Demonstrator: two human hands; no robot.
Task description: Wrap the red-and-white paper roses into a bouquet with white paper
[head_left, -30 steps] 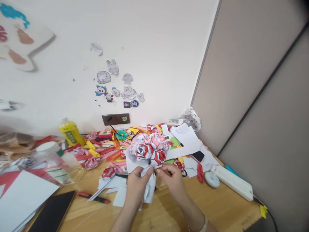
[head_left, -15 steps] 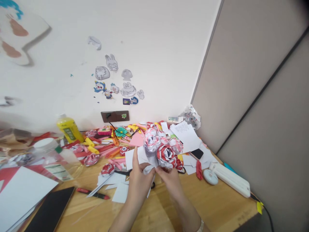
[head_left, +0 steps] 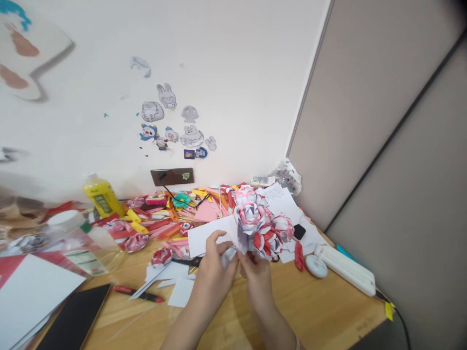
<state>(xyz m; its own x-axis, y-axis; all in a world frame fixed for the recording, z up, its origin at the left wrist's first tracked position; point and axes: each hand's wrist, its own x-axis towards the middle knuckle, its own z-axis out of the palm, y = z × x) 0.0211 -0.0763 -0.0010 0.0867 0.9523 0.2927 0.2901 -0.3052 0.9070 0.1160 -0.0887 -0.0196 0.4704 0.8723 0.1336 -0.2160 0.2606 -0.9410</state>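
A bouquet of red, pink and white paper flowers (head_left: 251,216) is held over the desk, tilted to the right, with white paper (head_left: 241,236) round its left side. My left hand (head_left: 217,265) is closed on the white wrapping paper at the lower left, its index finger bent. Beneath the blooms, my right hand (head_left: 257,272) pinches the bouquet's base; the stems are mostly hidden. Behind my left hand a flat white sheet (head_left: 204,237) sticks out leftwards. A red and white paper rose (head_left: 161,256) lies left of my hands.
Paper strips (head_left: 160,228) cover the desk's back edge. To the left are a clear jar (head_left: 78,243), a yellow bottle (head_left: 102,197), a black tablet-like slab (head_left: 75,316) and a red-black marker (head_left: 138,293). A white power strip (head_left: 346,270) and a round white object (head_left: 316,266) lie right.
The bouquet has moved right and tips further rightwards. My left index finger, upright before, is now bent. The view has shifted slightly.
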